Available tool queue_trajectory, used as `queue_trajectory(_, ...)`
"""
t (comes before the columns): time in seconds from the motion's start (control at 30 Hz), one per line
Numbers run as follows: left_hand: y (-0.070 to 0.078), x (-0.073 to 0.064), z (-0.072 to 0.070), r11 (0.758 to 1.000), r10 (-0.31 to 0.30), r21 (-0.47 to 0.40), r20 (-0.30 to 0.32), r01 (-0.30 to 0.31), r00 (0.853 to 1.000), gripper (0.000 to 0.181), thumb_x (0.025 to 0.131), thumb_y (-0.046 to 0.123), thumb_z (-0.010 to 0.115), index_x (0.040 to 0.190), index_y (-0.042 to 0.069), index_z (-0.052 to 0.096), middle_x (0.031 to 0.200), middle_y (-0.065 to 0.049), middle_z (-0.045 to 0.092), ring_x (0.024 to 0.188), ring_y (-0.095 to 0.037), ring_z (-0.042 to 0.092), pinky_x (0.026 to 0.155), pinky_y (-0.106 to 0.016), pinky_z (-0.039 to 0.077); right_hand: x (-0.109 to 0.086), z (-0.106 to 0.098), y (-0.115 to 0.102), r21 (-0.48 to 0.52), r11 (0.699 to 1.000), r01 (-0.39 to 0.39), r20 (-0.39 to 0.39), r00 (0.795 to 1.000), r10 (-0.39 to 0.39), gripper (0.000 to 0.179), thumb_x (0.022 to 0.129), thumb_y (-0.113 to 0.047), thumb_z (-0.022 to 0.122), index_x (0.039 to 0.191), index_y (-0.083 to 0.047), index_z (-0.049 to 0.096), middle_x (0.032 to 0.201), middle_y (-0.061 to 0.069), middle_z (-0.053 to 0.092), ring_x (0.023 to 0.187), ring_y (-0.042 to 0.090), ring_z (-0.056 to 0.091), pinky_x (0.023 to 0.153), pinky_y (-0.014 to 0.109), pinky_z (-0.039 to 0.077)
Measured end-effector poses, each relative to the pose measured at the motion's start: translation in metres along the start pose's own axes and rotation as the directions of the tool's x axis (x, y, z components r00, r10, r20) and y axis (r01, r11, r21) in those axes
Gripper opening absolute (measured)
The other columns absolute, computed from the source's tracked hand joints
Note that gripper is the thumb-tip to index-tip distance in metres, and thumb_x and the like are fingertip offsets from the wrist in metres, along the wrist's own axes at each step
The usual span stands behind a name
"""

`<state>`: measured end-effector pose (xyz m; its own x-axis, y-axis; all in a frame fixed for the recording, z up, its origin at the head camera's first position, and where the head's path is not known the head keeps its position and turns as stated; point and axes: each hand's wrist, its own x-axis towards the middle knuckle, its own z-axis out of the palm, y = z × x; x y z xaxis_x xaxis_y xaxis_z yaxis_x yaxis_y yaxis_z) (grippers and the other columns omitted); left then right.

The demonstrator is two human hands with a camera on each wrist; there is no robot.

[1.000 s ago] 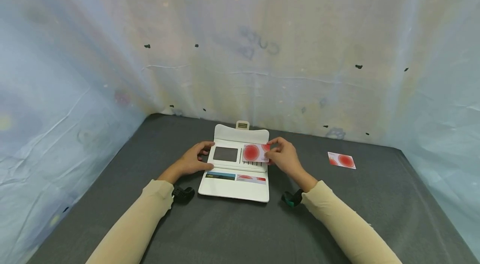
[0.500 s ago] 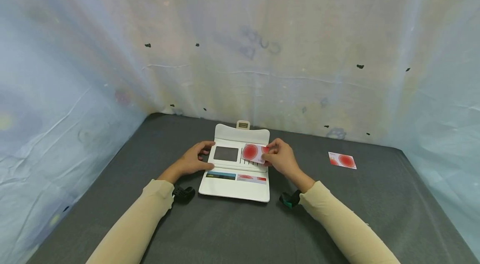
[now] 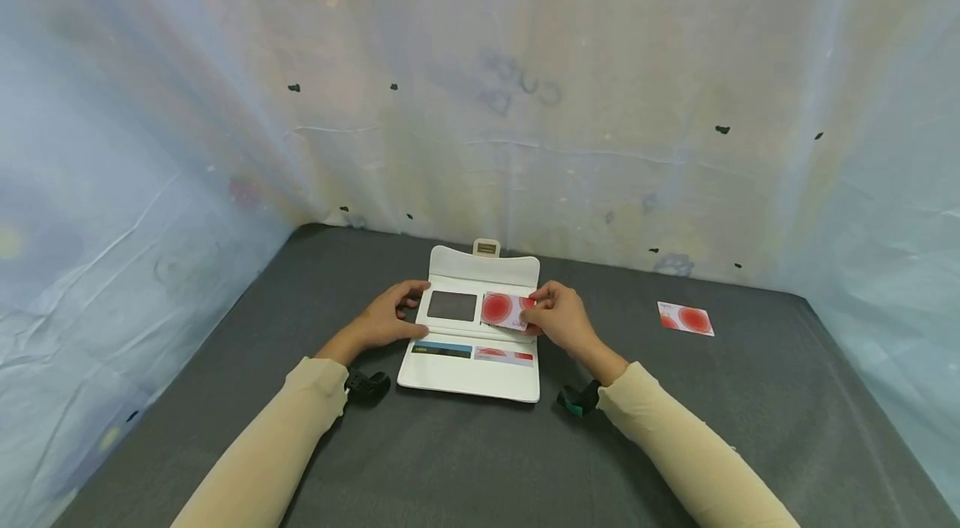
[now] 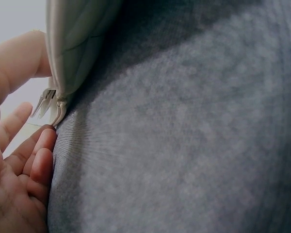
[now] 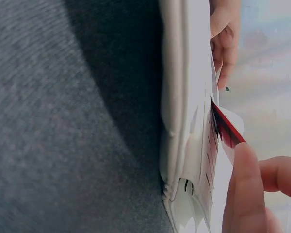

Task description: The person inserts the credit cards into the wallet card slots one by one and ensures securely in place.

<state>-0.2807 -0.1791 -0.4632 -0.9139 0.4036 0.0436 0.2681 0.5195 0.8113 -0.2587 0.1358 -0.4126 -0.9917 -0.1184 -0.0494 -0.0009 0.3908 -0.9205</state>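
A white wallet lies unfolded on the dark cloth. My left hand holds its left edge, thumb near the fold and forefinger higher up; in the left wrist view, zip pulls hang between thumb and fingers. With thumb and fingers my right hand pinches the right end of a red-and-white card, over the slots on the wallet's upper right. Seen from the right wrist, the card is tilted, its far edge at the slots. Whether that edge is inside a slot, I cannot tell.
A similar red-and-white card lies on the table to the right. A blue-and-black card and another red-and-white card show in the wallet's lower pockets. Patterned sheeting stands behind the table.
My right hand has shifted slightly left and down with the card, which has tilted and now covers more of the slots. The left hand stays at the wallet's edge.
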Motion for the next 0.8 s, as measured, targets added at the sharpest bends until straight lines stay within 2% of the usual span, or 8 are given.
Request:
queue_trajectory(0.27, 0.002, 0.0, 0.0, 1.0, -0.002, -0.005, 0.001, 0.002, 1.0, 0.077, 0.08, 0.021, 0.077, 0.146, 0.011, 0.039, 0.141, -0.017, 0.045, 0.123, -0.034, 0.048, 0.096, -0.047, 0.043, 0.001, 0.0, -0.001, 0.029, 0.999, -0.046, 0.017, 0.999, 0.045, 0.025, 0.081, 0.001, 0.069, 0.102, 0.007, 0.055, 0.073, 0.014, 0.068, 0.054, 0.015, 0.067, 0.061, 0.035, 0.058)
queue_trajectory(0.6, 0.002, -0.001, -0.001, 1.0, 0.01, 0.01, -0.002, -0.01, 1.0, 0.076, 0.081, 0.021, 0.077, 0.145, 0.008, 0.039, 0.14, -0.02, 0.045, 0.121, -0.036, 0.049, 0.095, -0.047, 0.044, 0.008, 0.002, 0.002, 0.052, 0.99, -0.129, 0.045, 0.991, 0.127, 0.029, 0.08, 0.003, 0.07, 0.105, 0.01, 0.056, 0.083, 0.017, 0.067, 0.056, 0.013, 0.067, 0.059, 0.031, 0.058)
queue_trajectory(0.8, 0.006, 0.0, 0.0, 1.0, -0.003, 0.004, 0.001, 0.003, 1.0, 0.076, 0.081, 0.019, 0.077, 0.146, 0.008, 0.039, 0.141, -0.019, 0.045, 0.122, -0.034, 0.048, 0.095, -0.046, 0.043, 0.012, 0.001, 0.003, 0.021, 0.994, -0.105, 0.064, 0.993, 0.103, 0.029, 0.082, 0.002, 0.07, 0.106, 0.009, 0.056, 0.081, 0.016, 0.066, 0.057, 0.015, 0.067, 0.061, 0.034, 0.058)
